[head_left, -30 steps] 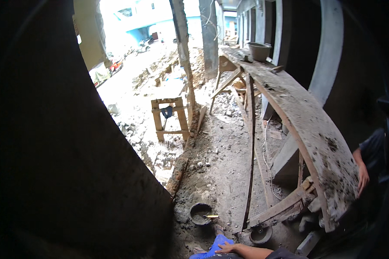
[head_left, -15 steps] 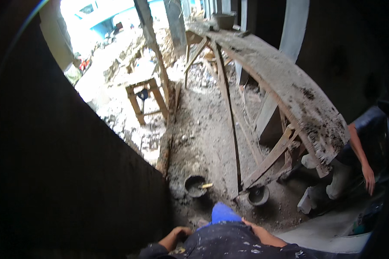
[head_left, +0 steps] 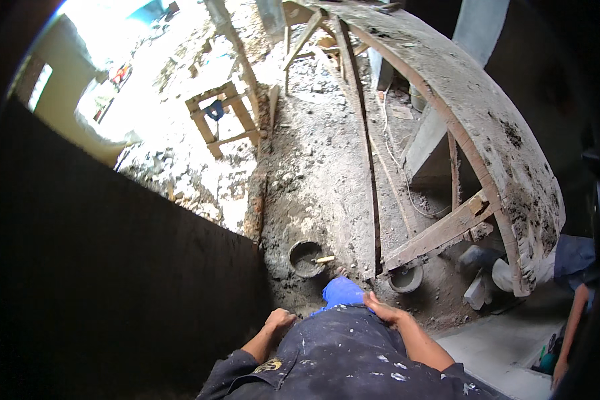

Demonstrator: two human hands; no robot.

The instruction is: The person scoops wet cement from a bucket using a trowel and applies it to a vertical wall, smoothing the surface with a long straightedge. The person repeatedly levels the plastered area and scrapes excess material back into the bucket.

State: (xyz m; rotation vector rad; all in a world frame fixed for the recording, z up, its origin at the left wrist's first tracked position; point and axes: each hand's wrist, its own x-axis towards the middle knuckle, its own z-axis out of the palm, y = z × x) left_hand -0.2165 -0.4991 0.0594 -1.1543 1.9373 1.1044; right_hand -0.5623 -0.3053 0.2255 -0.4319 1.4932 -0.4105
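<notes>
My left hand (head_left: 282, 319) hangs beside the dark wall with its fingers curled, and nothing shows in it. My right hand (head_left: 381, 309) lies against the blue cloth (head_left: 343, 292) over my leg, fingers stretched along it. Ahead of my feet a round black bucket (head_left: 305, 259) sits on the dirt floor. A tool with a pale yellow handle (head_left: 325, 259) leans over its rim; its other end is too dark to make out. A second round bucket (head_left: 407, 279) stands to the right, partly behind a wooden brace. Neither hand touches the buckets.
On the right a long plank platform (head_left: 473, 100) rests on wooden braces (head_left: 440, 233). A dark wall (head_left: 127, 267) runs close on my left. Rubble and a small wooden frame (head_left: 223, 119) lie ahead. Another person's arm (head_left: 570, 333) shows at the lower right, near concrete blocks (head_left: 479, 290).
My view has tilted down, showing more of my torso and arms. My left hand has come further into sight. The other person's arm now appears lower in the picture.
</notes>
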